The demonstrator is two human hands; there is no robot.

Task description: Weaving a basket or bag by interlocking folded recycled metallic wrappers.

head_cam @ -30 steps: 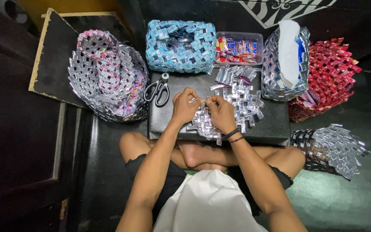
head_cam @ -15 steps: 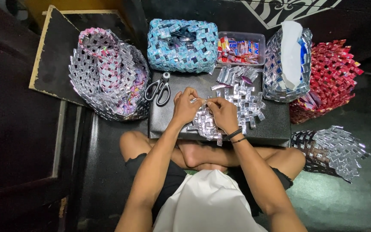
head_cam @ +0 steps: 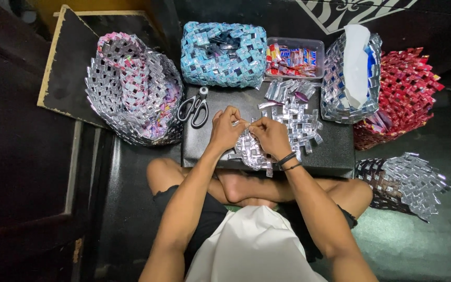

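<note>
— Hands first: the left hand [head_cam: 225, 130] and the right hand [head_cam: 271, 137] meet knuckle to knuckle over the silver woven panel of folded foil wrappers [head_cam: 251, 151], fingertips pinched shut on a small folded strip at the panel's far edge. Against the pictures from a second ago they have barely shifted; the pinch looks a little tighter and the panel lies where it did, on the near half of the black board [head_cam: 335, 151] across the person's lap.

— So the weave is being worked link by link, not moved about?

— That is how it reads. Just beyond the right hand lies a loose heap of silver folded strips [head_cam: 301, 117], touching the panel.

— And room to move?

— Tight on the far side. Black-handled scissors [head_cam: 197, 107] lie just left of the left hand, near the board's left edge. A silver and pink woven basket [head_cam: 131, 89] crowds the left, a blue woven box [head_cam: 223, 52] and a clear tray of red wrappers [head_cam: 293, 57] stand far, a silver woven holder with white tissue [head_cam: 353, 78] presses the right edge. The panel overhangs the board's near edge slightly.
</note>
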